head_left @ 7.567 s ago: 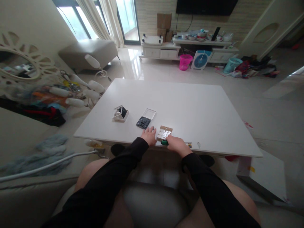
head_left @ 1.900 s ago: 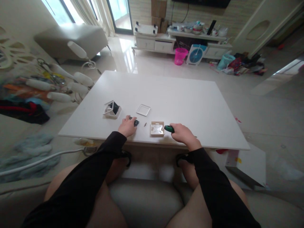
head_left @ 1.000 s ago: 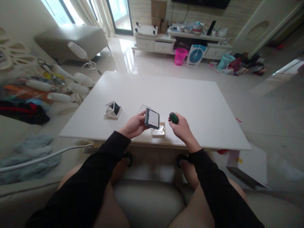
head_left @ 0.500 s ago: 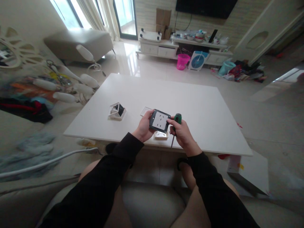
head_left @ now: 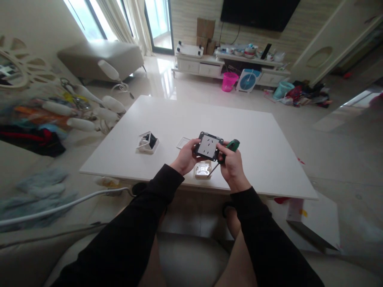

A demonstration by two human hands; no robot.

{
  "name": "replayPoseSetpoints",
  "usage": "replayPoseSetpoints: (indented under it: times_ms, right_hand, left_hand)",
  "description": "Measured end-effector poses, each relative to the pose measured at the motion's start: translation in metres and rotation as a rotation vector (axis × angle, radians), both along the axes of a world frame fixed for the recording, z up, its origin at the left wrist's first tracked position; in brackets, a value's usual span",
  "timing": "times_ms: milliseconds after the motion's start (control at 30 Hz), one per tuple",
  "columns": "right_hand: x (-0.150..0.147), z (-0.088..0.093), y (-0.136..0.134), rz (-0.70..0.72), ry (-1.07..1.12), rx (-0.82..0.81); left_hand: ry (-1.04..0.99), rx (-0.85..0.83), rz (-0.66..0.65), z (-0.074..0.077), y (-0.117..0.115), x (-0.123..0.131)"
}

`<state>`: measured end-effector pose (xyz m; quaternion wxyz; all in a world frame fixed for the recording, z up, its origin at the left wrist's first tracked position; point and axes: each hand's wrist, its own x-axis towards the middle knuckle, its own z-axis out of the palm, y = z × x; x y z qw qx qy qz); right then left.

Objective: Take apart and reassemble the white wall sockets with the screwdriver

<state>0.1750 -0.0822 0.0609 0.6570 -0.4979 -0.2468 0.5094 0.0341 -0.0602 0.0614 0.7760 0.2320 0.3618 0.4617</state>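
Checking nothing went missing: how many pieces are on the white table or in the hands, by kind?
socket module, in left hand and right hand: 1
green-handled screwdriver, in right hand: 1
beige back box, on table: 1
white cover plate, on table: 1
opened white unit, on table: 1
Total: 5

This is the living room of a home. A dark television [head_left: 259,14] hangs on the wall above a low white media cabinet [head_left: 197,67] crowded with dishes. Pale curtains [head_left: 131,20] frame a glass balcony door [head_left: 157,22], and a grey upholstered seat [head_left: 101,59] stands on the glossy tiled floor [head_left: 191,89]. A pink basket [head_left: 229,81], a blue fan [head_left: 248,79] and a heap of clothes [head_left: 308,95] lie beyond the low white bench [head_left: 269,159].
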Motion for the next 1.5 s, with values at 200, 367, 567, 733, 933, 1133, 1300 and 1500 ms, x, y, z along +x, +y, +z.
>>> replayPoseSetpoints:
  times_ms: [200,367,567,733,933,1133,1300,1500]
  right_hand:
    - [0.013,-0.003,0.006,-0.055,-0.012,-0.047]
    - [0.029,-0.004,0.000,-0.057,-0.074,-0.008]
    - [0.040,-0.007,-0.003,-0.090,-0.066,-0.042]
    - [0.039,-0.011,0.001,-0.110,-0.054,-0.065]
    - [0.035,-0.016,0.004,-0.151,-0.024,-0.089]
    - [0.030,-0.020,0.001,-0.105,-0.046,-0.081]
    - [0.026,-0.020,0.001,-0.045,-0.071,-0.089]
    - [0.025,-0.019,0.004,-0.035,-0.063,-0.088]
  left_hand:
    - [-0.003,-0.032,0.056,-0.002,0.004,0.014]
    - [0.001,-0.087,0.098,-0.004,0.007,0.035]
    - [0.006,-0.119,0.071,-0.009,0.006,0.053]
    - [0.032,-0.103,0.041,-0.014,0.007,0.054]
    - [0.002,-0.069,0.046,-0.012,0.010,0.046]
    - [0.126,0.055,0.048,-0.014,0.011,0.038]
    - [0.124,0.083,0.060,-0.014,0.014,0.033]
    - [0.124,0.039,0.172,-0.013,0.021,0.027]
